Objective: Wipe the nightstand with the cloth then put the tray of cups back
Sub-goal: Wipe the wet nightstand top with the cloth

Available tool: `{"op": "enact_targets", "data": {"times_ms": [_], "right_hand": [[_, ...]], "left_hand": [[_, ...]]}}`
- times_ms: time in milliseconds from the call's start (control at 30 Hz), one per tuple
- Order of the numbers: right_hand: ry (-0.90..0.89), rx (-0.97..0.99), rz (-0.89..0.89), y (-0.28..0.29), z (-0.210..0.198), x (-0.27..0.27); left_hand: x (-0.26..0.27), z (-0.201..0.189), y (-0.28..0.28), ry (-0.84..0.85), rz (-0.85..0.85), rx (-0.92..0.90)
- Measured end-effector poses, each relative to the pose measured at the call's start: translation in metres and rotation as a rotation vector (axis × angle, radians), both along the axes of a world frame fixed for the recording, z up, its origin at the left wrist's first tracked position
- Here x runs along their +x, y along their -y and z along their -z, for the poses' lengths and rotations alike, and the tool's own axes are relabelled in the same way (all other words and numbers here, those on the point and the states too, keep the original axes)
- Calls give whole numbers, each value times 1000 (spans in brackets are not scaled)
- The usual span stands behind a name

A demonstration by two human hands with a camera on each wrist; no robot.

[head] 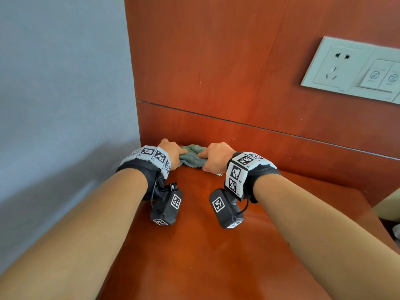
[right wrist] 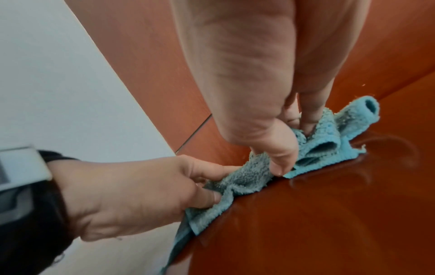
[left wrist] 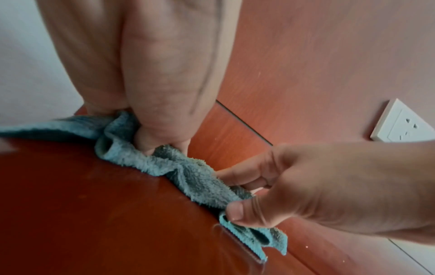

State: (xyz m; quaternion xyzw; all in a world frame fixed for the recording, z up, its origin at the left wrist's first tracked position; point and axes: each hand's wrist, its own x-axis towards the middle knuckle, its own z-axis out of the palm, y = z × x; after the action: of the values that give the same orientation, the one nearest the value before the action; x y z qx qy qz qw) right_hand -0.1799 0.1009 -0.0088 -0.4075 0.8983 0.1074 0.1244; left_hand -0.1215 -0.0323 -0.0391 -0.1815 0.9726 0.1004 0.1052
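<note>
Teal terry cloth (head: 193, 156) lies bunched at the far left corner of the counter (head: 216, 245), against the red-brown wood panel (head: 216, 61), seen from the head view. Left hand (head: 172, 153) and right hand (head: 216, 156) sit at either end of it, fingers curled onto the fabric; cloth spans the gap between the two. Both forearms carry marker-printed wristbands with black camera units hanging below. White socket plate (head: 355, 70) on the panel, upper right; grey wall (head: 65, 83) to the left. Left wrist view: left hand (left wrist: 146, 74) comes down from above, fingertips (left wrist: 150, 143) pressed into folds of the cloth (left wrist: 188, 173), one end of which trails off left along the counter's (left wrist: 94, 223) edge. Right hand (left wrist: 329, 189) enters from the right, thumb and forefinger pinching the cloth's near edge; a loose flap hangs past the thumb. Socket plate (left wrist: 404, 126) visible behind. Right wrist view: right hand (right wrist: 259, 83) descends onto the cloth (right wrist: 324, 141), thumb and fingers pinching a ridge of it, rolled end free beyond the fingers. Left hand (right wrist: 141, 195) holds the opposite end, thumb and fingers closed on fabric, with a corner draping over the edge of the counter (right wrist: 306, 232). Both grips narrow, each holding cloth.
</note>
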Motion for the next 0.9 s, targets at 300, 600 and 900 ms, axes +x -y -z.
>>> {"op": "enact_targets", "data": {"times_ms": [300,600,900], "right_hand": [[17,-3,23,7,20,52],[-4,-101,-1,-26,32,145],[-47,-191,-49,-66,35,229]], "left_hand": [[89,4,-15,30,-36,59],[192,10,-52,-55,-55,11],[268,19,-84,-85,-92,-82]]}}
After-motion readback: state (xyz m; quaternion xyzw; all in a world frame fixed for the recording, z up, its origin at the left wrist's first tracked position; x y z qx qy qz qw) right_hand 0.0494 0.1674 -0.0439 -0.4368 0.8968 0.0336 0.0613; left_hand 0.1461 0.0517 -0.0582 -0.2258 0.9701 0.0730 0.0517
